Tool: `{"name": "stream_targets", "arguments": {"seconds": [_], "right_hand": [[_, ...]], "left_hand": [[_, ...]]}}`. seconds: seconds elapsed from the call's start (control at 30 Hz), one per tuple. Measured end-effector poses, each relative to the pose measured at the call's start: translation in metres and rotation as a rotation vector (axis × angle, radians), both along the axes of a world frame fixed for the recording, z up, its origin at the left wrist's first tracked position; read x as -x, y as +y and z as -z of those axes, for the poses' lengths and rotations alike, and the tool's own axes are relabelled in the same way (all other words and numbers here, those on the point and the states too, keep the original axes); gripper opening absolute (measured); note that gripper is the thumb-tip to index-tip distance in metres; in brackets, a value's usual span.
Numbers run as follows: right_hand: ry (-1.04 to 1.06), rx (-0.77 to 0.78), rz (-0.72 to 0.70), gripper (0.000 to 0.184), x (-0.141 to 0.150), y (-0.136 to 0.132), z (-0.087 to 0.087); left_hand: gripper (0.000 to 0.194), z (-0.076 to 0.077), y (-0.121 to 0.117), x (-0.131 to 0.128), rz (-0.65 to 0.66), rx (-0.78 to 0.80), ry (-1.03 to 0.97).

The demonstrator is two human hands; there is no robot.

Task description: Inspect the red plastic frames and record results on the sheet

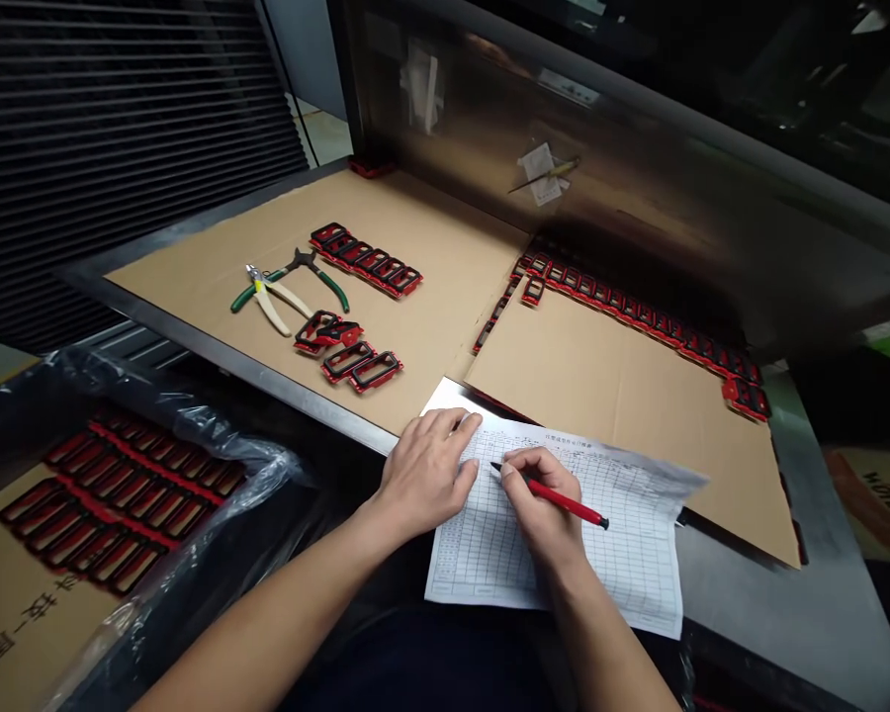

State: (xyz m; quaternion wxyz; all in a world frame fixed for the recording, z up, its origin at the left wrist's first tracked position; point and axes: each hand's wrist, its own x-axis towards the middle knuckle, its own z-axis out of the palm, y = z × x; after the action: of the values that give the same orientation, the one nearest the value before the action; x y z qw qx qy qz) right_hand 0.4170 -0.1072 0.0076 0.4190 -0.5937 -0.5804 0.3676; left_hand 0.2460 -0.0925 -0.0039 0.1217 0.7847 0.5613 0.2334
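Observation:
A printed sheet of paper with a table grid lies at the near edge of the bench, partly hanging over it. My left hand rests flat on the sheet's left edge with its fingers stretched out. My right hand is closed around a red pen, whose tip touches the grid near the sheet's upper left.
Cardboard sheets cover the bench. On them lie red-and-black frame parts in a row, a few loose ones, a long row at the back right, and two cutters. A plastic-lined box of the same parts stands at lower left.

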Motion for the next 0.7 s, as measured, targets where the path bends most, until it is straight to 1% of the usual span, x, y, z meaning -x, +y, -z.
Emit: {"name": "stream_targets", "arguments": {"seconds": [0.07, 0.13, 0.27, 0.33, 0.37, 0.43, 0.6, 0.63, 0.7], "right_hand": [[-0.067, 0.027, 0.015, 0.013, 0.001, 0.001, -0.002], [-0.061, 0.093, 0.022, 0.018, 0.0, 0.004, -0.004], [0.121, 0.309, -0.039, 0.028, -0.007, 0.012, -0.008], [0.168, 0.365, -0.087, 0.031, -0.01, 0.013, -0.008], [0.162, 0.357, -0.097, 0.031, -0.01, 0.012, -0.008], [0.1, 0.283, -0.081, 0.028, -0.01, 0.01, -0.005], [-0.165, -0.035, 0.031, 0.017, -0.004, 0.005, -0.001], [-0.196, -0.061, 0.037, 0.015, -0.004, 0.005, -0.002], [-0.218, -0.054, 0.03, 0.014, -0.003, 0.005, -0.003]], "left_hand": [[0.041, 0.001, 0.0, -0.002, -0.02, -0.011, 0.014], [0.04, 0.001, 0.001, -0.004, -0.035, -0.011, 0.017], [0.039, -0.001, 0.002, -0.004, -0.055, -0.006, -0.001], [0.039, -0.001, 0.002, -0.004, -0.051, -0.005, -0.013], [0.039, -0.001, 0.003, -0.003, -0.048, -0.004, -0.019], [0.039, -0.001, 0.003, -0.002, -0.046, -0.004, -0.034], [0.036, 0.0, 0.004, -0.003, -0.048, -0.006, -0.046], [0.036, 0.0, 0.004, -0.003, -0.051, -0.005, -0.044], [0.035, -0.001, 0.004, -0.004, -0.056, -0.004, -0.045]]}}
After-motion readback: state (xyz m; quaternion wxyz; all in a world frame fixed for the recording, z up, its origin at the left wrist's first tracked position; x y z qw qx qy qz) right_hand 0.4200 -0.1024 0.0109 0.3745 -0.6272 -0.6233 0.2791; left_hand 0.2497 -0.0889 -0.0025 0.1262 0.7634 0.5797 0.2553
